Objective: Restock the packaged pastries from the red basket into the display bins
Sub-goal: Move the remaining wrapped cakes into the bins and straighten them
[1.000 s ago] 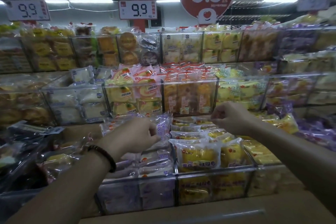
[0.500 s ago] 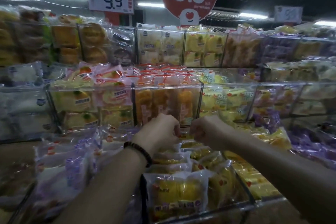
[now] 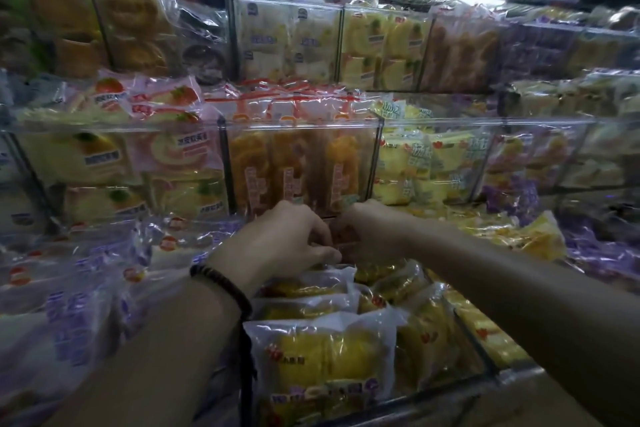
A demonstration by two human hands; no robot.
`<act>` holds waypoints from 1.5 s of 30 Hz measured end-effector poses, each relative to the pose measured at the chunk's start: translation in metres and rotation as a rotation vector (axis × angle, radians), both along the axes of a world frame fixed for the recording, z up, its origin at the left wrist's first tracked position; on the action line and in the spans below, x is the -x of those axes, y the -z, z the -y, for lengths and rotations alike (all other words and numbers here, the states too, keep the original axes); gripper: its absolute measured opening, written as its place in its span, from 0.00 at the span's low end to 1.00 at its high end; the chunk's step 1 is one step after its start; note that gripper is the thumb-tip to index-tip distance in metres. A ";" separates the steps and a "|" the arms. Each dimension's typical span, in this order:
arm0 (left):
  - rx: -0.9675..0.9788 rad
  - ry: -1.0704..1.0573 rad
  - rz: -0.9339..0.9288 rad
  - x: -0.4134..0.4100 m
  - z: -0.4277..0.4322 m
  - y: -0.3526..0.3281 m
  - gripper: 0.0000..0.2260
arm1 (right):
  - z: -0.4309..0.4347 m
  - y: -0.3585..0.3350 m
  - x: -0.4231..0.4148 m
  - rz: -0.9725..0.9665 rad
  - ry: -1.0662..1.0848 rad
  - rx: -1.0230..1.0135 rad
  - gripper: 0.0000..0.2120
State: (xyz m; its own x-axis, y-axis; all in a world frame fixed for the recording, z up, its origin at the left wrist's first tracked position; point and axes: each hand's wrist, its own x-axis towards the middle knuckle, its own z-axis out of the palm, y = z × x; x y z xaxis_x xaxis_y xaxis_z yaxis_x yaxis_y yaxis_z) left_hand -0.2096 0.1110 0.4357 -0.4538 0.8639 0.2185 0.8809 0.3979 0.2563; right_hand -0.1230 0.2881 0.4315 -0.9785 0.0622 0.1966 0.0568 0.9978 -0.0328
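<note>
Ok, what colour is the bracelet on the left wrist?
Black: the beaded bracelet sits on the left wrist, best seen in the head view.

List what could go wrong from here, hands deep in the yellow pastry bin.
1. The left hand and right hand meet at the back of the yellow pastry bin, just under the orange pastry bin. What they grip is hidden, so a slip could go unnoticed.
2. The front yellow packet stands well above the front rim; pressing more stock behind may tip it out.
3. The purple packets lie heaped loosely beside the left arm; pulling back may drag them.
</note>
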 end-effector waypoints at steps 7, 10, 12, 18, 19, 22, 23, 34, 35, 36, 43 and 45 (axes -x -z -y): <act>-0.016 -0.100 -0.016 -0.004 -0.007 0.005 0.07 | -0.007 -0.003 0.000 -0.090 0.064 0.019 0.10; 0.007 -0.166 -0.067 -0.002 -0.012 0.008 0.07 | -0.011 -0.013 -0.009 -0.165 0.079 0.094 0.08; 0.018 -0.226 -0.103 0.001 -0.017 0.010 0.08 | -0.014 -0.025 -0.016 -0.185 0.066 0.125 0.04; 0.014 -0.327 -0.129 0.015 -0.028 0.014 0.04 | -0.017 -0.040 -0.027 -0.127 0.049 0.060 0.05; 0.022 -0.337 -0.135 0.016 -0.030 0.014 0.04 | -0.015 -0.038 -0.027 -0.111 0.046 0.049 0.06; 0.077 -0.335 -0.105 0.014 -0.031 0.011 0.06 | -0.011 -0.034 -0.024 -0.068 0.039 -0.022 0.09; 0.082 -0.327 -0.090 0.014 -0.031 0.011 0.07 | -0.010 -0.035 -0.023 -0.059 0.041 -0.042 0.10; 0.119 -0.134 0.003 0.006 -0.007 0.007 0.10 | -0.010 -0.033 -0.023 -0.027 0.061 0.016 0.06; 0.110 -0.153 0.004 0.005 -0.009 0.008 0.08 | -0.010 -0.032 -0.024 -0.036 0.065 0.026 0.07; 0.094 -0.177 0.011 0.004 -0.011 0.009 0.05 | -0.009 -0.033 -0.026 -0.049 0.068 0.037 0.08; -0.039 -0.369 0.015 0.003 -0.021 0.013 0.04 | -0.012 -0.038 -0.044 -0.121 0.093 0.093 0.09; -0.043 -0.371 0.016 0.007 -0.021 0.014 0.06 | -0.004 -0.035 -0.041 -0.096 0.098 0.032 0.12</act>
